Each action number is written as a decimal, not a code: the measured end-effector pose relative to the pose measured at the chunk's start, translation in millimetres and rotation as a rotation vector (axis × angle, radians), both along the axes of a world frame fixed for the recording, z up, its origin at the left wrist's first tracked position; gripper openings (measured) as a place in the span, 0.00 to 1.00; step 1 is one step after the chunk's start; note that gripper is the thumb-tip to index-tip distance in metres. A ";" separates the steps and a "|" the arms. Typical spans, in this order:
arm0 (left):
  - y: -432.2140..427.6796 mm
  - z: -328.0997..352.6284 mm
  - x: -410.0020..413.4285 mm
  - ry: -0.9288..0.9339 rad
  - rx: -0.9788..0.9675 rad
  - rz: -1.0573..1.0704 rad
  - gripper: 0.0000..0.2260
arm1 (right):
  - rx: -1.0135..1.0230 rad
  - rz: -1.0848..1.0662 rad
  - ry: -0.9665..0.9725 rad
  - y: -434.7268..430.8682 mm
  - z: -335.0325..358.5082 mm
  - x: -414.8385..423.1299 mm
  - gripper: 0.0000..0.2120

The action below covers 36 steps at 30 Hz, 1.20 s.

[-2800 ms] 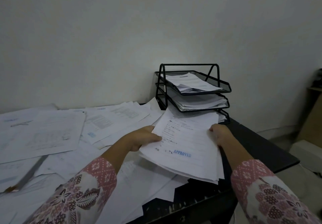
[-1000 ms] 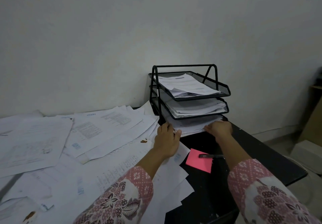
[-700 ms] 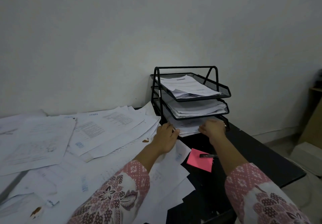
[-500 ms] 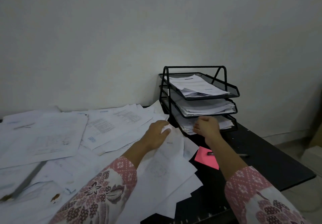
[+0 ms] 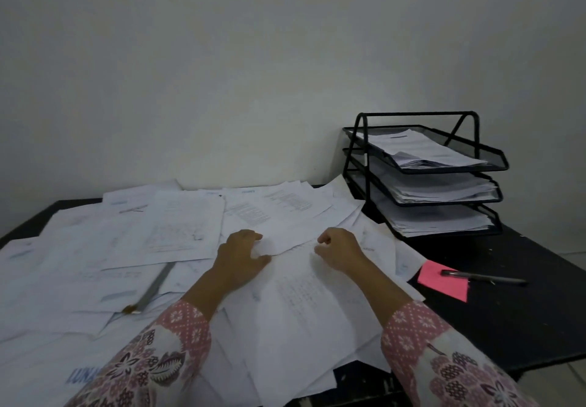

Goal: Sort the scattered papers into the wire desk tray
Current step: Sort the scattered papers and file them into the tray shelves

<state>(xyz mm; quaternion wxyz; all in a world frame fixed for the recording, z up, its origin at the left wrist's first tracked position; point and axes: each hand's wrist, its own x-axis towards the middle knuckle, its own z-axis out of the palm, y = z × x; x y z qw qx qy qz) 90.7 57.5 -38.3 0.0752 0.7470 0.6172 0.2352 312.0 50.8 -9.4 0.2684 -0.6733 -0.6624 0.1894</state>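
A: Where are the scattered papers lying?

B: They are covering the left and middle of the black desk in loose, overlapping layers: white printed sheets, some bearing blue headings. The wire desk tray is standing at the far right, all three tiers already holding stacks.

A: What are the hands doing?

B: The left hand and right hand are resting on the pile's centre, fingers curling at a sheet's edge. Whether either is actually pinching paper cannot be told.

A: How is the pickup best handled?

B: Probably by gathering sheets from both sides, squaring the edges, then lifting clear of the metal ruler. The pen and pink sticky note are lying apart, near the tray.
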 end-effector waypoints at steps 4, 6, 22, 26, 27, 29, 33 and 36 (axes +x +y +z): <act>-1.7 -2.0 -13.1 0.029 -0.047 -0.003 0.35 | -0.002 -0.044 -0.254 5.3 -13.0 -20.1 0.17; -0.4 -0.1 -13.9 0.050 -0.037 0.000 0.43 | 0.038 -0.068 -0.285 7.2 -20.4 -25.0 0.17; 18.8 -2.5 6.0 -0.054 0.226 -0.034 0.12 | 0.147 -0.208 0.148 27.7 -20.7 -41.8 0.17; 21.9 -6.4 -0.6 -0.130 0.240 -0.022 0.09 | 0.067 -0.281 0.402 35.9 -6.1 -47.8 0.23; 23.1 -7.5 -2.7 -0.108 0.224 -0.015 0.14 | 0.045 -0.305 0.443 37.2 -3.1 -49.4 0.23; 28.1 -9.4 -7.7 -0.097 0.127 -0.006 0.21 | 0.007 -0.345 0.487 42.1 -0.9 -54.1 0.25; 35.3 -4.5 -11.9 -0.063 0.066 -0.021 0.15 | -0.012 -0.407 0.571 50.4 -0.3 -60.6 0.28; 36.6 -0.8 -12.1 -0.050 0.103 -0.013 0.10 | -0.002 -0.459 0.690 56.5 -3.0 -59.7 0.31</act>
